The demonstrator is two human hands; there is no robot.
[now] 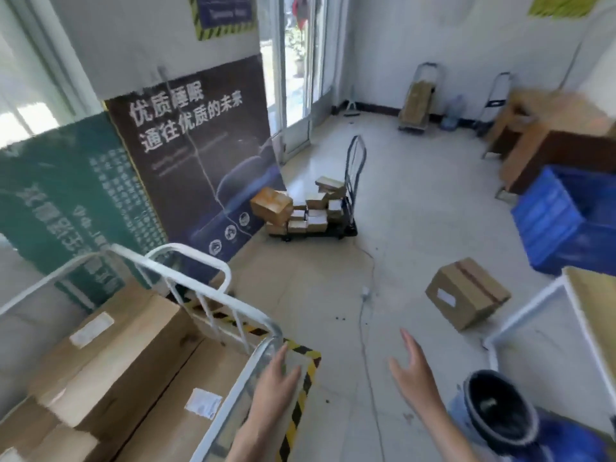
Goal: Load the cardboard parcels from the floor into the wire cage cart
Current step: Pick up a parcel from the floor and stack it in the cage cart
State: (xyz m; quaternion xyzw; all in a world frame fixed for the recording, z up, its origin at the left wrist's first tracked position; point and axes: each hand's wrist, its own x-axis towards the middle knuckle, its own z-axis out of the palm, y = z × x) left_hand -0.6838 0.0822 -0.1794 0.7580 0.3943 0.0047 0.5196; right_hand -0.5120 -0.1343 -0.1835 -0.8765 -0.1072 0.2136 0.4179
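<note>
Both hands are bare and spread wide, each grip holding nothing: the left hand [276, 381] is beside the near corner rail of the white wire cage cart [213, 295], the right hand [415, 371] over the pale tiled floor [416, 211]. Long brown cardboard parcels [110, 355] lie inside the cart. One brown cardboard parcel with a white label [466, 293] sits on the floor ahead to the right. A thin grey cable [363, 315] crosses the floor between them; a dark bucket [496, 406] stands near the right hand.
</note>
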